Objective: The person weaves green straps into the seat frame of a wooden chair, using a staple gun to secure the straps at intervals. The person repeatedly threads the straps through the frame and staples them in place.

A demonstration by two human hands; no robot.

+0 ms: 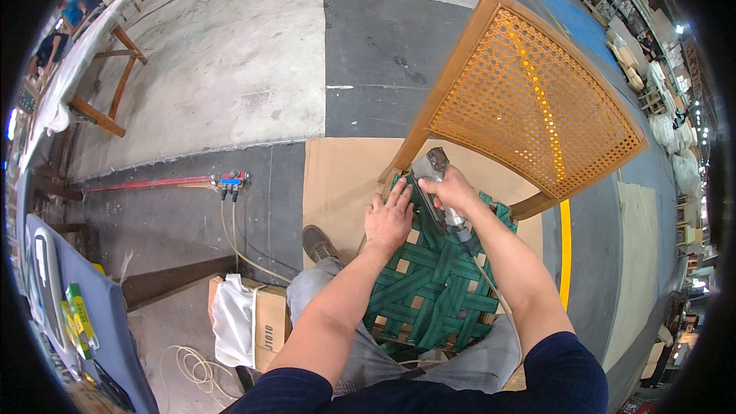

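Observation:
A wooden chair with a woven cane back (537, 100) stands in front of me, its seat between my legs. Green webbing straps (433, 268) criss-cross the seat, with gaps between them. My right hand (452, 189) is wrapped round a pneumatic staple gun (434, 167), whose head is over the seat's far left part, near the back post. An air hose runs from the gun's handle along my right forearm. My left hand (389, 217) lies with fingers stretched out on the webbing at the seat's left edge, beside the gun. The gun's tip is hidden.
A cardboard sheet (330, 169) lies under the chair. Left of it are blue air valves (231, 182) on a red pipe, a cardboard box (270, 326) with white cloth, and coiled hose (195, 368). A blue padded surface (103, 291) stands at far left. Two people are farther off.

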